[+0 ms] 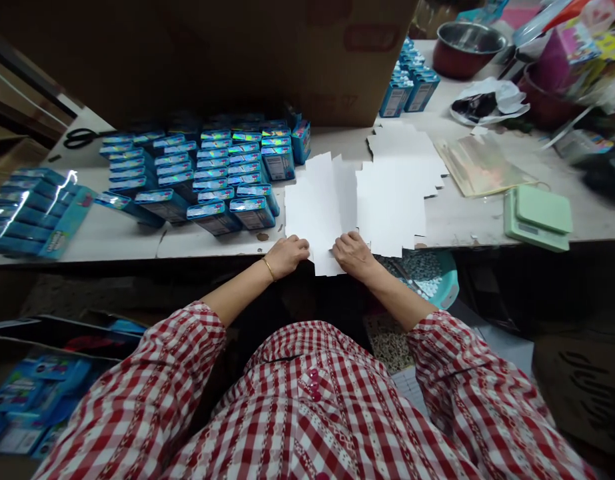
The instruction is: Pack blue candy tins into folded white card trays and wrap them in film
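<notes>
A flat white carton blank (317, 200) with creased flaps lies at the table's front edge, its near end sticking out over it. My left hand (288, 255) pinches the blank's near left corner with curled fingers. On its right side, my right hand (353, 253) has its fingers closed on a flap. More white carton blanks (394, 193) lie in an overlapping stack just to the right. Left of the blank stand rows of small blue boxes (222, 167) with shiny tops.
A big brown carton (212, 60) rises behind the boxes. Shrink-wrapped blue packs (34, 210) and black scissors (80, 138) lie left. At right are a green scale (538, 215), plastic bags (482, 163) and a red bowl (464, 50). Below the edge sits a turquoise basin (450, 280) of small pale pieces.
</notes>
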The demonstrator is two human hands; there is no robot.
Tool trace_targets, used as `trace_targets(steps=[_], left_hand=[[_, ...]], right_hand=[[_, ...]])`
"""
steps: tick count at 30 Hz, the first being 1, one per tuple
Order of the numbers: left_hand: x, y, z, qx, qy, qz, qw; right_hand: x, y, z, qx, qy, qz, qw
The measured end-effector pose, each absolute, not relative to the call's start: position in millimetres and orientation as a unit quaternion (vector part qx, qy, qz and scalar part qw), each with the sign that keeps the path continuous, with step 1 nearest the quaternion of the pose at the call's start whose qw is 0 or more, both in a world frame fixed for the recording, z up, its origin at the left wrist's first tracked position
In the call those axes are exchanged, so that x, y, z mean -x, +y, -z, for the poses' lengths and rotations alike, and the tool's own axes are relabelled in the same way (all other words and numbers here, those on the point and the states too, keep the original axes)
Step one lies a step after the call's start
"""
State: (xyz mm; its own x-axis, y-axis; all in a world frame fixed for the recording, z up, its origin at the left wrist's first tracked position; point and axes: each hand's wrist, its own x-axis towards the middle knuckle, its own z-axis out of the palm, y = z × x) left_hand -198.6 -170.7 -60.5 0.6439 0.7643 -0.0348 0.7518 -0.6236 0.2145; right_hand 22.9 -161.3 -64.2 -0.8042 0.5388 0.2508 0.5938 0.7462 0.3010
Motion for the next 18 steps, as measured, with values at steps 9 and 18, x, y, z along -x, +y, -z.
trace_targets(steps=[9, 18], left_hand=[[205, -163, 86, -0.836, 0.488, -0.155, 0.198], [211, -164, 91, -0.842, 0.460, -0.185, 0.214]], right_hand=[[-38, -162, 43, 0.272, -0.955, 0.118, 0.009], [-52, -167, 40, 0.235, -0.967, 0.090, -0.039]])
